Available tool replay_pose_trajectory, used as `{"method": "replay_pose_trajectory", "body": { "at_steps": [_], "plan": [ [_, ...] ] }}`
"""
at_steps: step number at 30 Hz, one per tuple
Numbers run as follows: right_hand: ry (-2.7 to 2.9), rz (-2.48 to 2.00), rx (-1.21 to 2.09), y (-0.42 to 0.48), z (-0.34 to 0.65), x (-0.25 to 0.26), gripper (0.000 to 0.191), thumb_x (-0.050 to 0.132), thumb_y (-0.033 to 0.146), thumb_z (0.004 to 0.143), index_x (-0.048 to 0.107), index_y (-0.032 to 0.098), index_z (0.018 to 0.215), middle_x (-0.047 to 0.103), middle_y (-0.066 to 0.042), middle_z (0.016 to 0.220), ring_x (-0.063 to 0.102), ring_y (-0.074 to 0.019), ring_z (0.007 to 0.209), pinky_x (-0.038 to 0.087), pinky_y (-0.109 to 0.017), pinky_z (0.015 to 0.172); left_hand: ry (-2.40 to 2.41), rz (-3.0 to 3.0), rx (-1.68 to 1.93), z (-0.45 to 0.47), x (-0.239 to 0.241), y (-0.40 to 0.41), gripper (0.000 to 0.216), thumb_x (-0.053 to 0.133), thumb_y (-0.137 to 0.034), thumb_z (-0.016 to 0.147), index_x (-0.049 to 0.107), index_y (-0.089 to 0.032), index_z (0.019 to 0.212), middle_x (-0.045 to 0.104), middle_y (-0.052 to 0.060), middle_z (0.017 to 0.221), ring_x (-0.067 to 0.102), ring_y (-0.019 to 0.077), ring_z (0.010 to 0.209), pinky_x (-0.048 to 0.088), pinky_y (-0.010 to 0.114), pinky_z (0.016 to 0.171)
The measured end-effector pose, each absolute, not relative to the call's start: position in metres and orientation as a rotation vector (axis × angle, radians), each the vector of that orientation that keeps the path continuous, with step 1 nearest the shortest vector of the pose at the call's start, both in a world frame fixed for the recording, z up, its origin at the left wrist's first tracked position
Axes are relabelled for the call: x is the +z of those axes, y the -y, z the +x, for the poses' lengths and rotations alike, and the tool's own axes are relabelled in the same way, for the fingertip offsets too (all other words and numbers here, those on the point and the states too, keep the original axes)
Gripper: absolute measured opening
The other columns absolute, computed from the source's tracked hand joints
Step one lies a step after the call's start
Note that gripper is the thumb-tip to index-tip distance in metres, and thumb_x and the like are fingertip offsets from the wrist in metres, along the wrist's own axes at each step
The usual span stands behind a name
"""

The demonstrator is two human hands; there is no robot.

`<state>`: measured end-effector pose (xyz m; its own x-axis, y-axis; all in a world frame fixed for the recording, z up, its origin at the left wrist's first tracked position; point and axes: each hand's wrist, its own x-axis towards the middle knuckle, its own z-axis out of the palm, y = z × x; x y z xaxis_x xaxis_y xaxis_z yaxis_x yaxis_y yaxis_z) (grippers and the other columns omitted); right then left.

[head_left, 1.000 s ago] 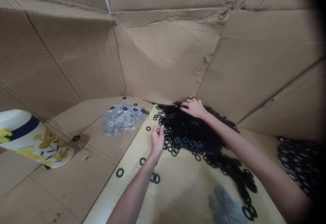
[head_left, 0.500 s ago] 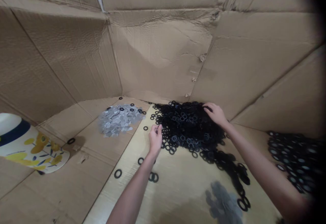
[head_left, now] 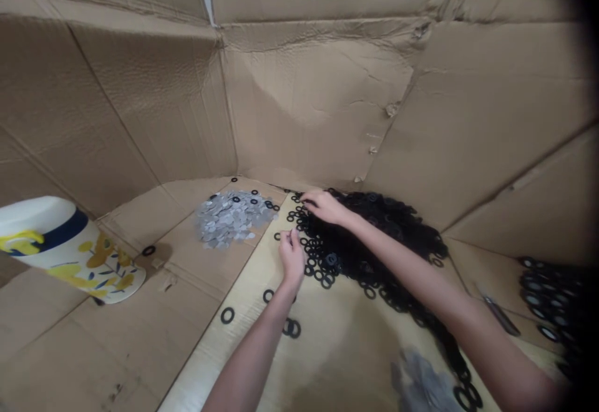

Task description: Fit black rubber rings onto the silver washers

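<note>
A large heap of black rubber rings (head_left: 374,237) lies on the cardboard floor against the back wall. My left hand (head_left: 291,256) rests at the heap's near left edge, fingers curled together in a pinch; what it holds is too small to name. My right hand (head_left: 322,206) lies palm down on the heap's far left end, fingers bent onto the rings. A pile of small grey discs (head_left: 231,218) sits to the left of both hands.
Cardboard walls (head_left: 318,106) enclose the space. A white cup with yellow and blue print (head_left: 65,250) lies tipped at the left. Loose black rings (head_left: 228,315) are scattered nearby. More rings (head_left: 547,299) lie at the right, and grey discs (head_left: 421,381) at the bottom.
My right hand swept from the right side of the black heap across to its far left end. My left hand stayed at the heap's near edge.
</note>
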<state>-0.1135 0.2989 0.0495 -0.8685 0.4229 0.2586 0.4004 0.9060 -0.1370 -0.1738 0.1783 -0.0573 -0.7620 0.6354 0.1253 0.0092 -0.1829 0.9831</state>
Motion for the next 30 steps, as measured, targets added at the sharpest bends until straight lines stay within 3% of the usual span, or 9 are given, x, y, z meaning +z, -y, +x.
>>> {"method": "replay_pose_trajectory", "body": {
  "at_steps": [4, 8, 11, 17, 30],
  "plan": [
    [2.941, -0.669, 0.181, -0.299, -0.201, 0.029, 0.038, 0.04, 0.015, 0.084, 0.049, 0.013, 0.121, 0.055, -0.009, 0.122, 0.05, -0.0157, 0.112, 0.036, -0.025, 0.094, -1.689, 0.595, 2.089, -0.175, -0.056, -0.177, 0.029, 0.035, -0.048, 0.083, 0.039, -0.021, 0.074, 0.044, -0.001, 0.065, 0.044, 0.0125, 0.062, 0.034, 0.026, 0.062],
    [2.986, -0.9, 0.181, -0.309, -0.242, 0.013, 0.036, 0.056, 0.026, 0.077, 0.058, 0.014, 0.11, 0.064, -0.011, 0.106, 0.059, -0.0199, 0.098, 0.044, -0.024, 0.082, -1.756, 0.491, 2.11, -0.177, -0.055, -0.176, 0.03, 0.031, -0.049, 0.084, 0.035, -0.022, 0.073, 0.041, -0.002, 0.065, 0.043, 0.0127, 0.06, 0.034, 0.026, 0.062],
    [3.016, -0.903, 0.189, -0.314, -0.247, 0.007, 0.027, 0.059, 0.02, 0.072, 0.065, 0.018, 0.099, 0.068, -0.007, 0.096, 0.063, -0.0189, 0.088, 0.046, -0.022, 0.076, -1.797, 0.477, 2.105, -0.178, -0.053, -0.175, 0.029, 0.031, -0.047, 0.085, 0.034, -0.022, 0.072, 0.041, -0.001, 0.065, 0.043, 0.0131, 0.061, 0.034, 0.027, 0.063],
    [2.998, -0.828, 0.244, -0.318, -0.239, 0.005, 0.027, 0.051, 0.01, 0.074, 0.067, 0.015, 0.096, 0.069, -0.005, 0.096, 0.062, -0.0132, 0.088, 0.043, -0.017, 0.078, -1.828, 0.525, 2.061, -0.179, -0.051, -0.175, 0.022, 0.032, -0.039, 0.086, 0.037, -0.021, 0.074, 0.047, 0.001, 0.069, 0.046, 0.0143, 0.066, 0.034, 0.027, 0.066],
    [2.992, -0.829, 0.212, -0.319, -0.234, 0.001, 0.023, 0.053, 0.012, 0.073, 0.069, 0.012, 0.09, 0.069, -0.006, 0.092, 0.062, -0.0134, 0.083, 0.042, -0.018, 0.074, -1.81, 0.574, 2.038, -0.179, -0.05, -0.174, 0.021, 0.034, -0.037, 0.086, 0.037, -0.022, 0.072, 0.042, -0.001, 0.064, 0.042, 0.0132, 0.06, 0.033, 0.026, 0.063]
  ]
}}
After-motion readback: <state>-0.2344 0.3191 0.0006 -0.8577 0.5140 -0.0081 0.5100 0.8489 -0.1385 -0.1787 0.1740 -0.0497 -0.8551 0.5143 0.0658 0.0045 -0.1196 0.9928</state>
